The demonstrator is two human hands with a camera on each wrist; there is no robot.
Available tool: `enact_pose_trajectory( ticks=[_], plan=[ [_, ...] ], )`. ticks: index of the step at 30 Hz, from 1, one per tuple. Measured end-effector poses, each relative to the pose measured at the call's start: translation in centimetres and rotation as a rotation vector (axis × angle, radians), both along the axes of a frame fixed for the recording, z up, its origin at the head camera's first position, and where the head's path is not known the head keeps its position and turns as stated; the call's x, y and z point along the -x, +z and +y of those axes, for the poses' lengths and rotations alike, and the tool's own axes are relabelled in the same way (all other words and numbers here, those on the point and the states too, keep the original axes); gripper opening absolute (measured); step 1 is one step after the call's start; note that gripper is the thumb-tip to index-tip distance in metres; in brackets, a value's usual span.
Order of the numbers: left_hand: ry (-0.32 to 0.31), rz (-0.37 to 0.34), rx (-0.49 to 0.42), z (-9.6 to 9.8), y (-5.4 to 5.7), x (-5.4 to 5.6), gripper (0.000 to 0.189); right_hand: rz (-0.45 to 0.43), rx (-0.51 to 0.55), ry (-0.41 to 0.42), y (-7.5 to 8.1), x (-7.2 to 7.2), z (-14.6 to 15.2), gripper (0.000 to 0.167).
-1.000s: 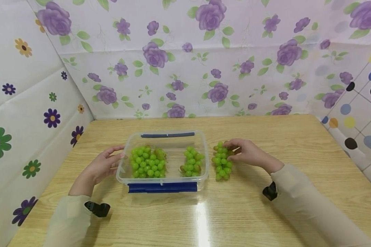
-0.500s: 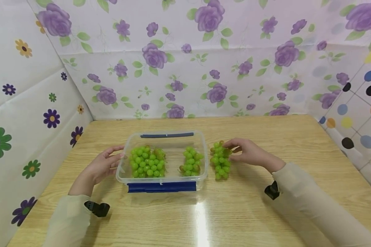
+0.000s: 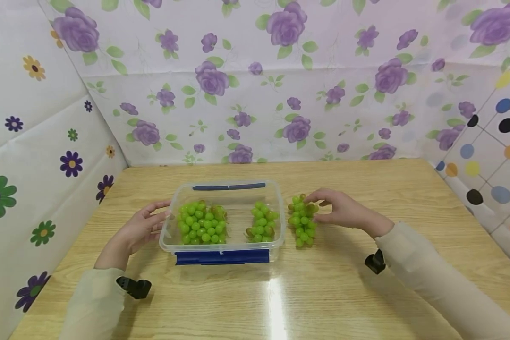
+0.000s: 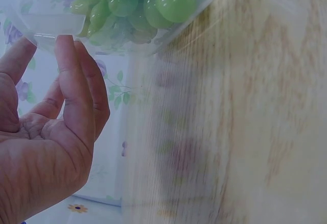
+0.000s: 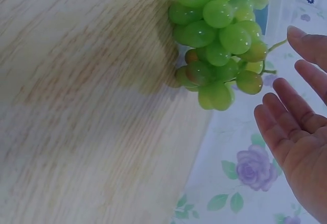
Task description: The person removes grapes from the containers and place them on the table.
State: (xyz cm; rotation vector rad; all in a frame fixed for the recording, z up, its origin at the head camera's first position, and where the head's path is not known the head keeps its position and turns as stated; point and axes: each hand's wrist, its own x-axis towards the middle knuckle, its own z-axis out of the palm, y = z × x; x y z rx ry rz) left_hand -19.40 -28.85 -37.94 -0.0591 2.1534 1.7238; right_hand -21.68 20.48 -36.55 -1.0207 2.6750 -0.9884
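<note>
A clear plastic food container (image 3: 223, 247) with blue clips stands on the table, holding a larger bunch of green grapes (image 3: 201, 224) on its left and a smaller bunch (image 3: 262, 224) on its right. My left hand (image 3: 142, 226) rests its fingertips on the container's left side, close under the rim, with fingers loosely bent. Another grape bunch (image 3: 302, 222) lies just outside the right wall. Right at its upper right side is my right hand (image 3: 342, 210). In the right wrist view its fingers (image 5: 291, 104) are relaxed, with the thumb tip close to the bunch's stem (image 5: 276, 45).
The wooden table (image 3: 221, 302) extends in front of the container and off to the right. A flowered sheet (image 3: 238, 94) hangs behind it, with patterned sheets at both sides. Each wrist wears a small black camera, like the left one (image 3: 134, 287).
The loose grape bunch has shifted slightly left, nearer the container, and my right fingers now stand a bit more apart from it. My left hand and the container stay put.
</note>
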Motion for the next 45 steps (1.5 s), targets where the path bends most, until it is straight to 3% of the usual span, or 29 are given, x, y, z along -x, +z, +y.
enact_pose_trajectory(
  ticks=[16,30,45],
  plan=[
    [-0.006,0.005,0.006,0.1,0.0,0.0,0.060,0.071,0.030,0.061,1.5,-0.4,-0.9,0.043],
    [-0.003,0.003,-0.003,0.2,0.0,0.1,0.065,0.102,-0.032,0.127,3.8,-0.7,-3.0,0.044],
    [-0.001,0.004,-0.001,0.1,0.2,-0.1,0.064,0.100,-0.102,0.187,4.5,-0.5,-5.4,0.045]
  ],
)
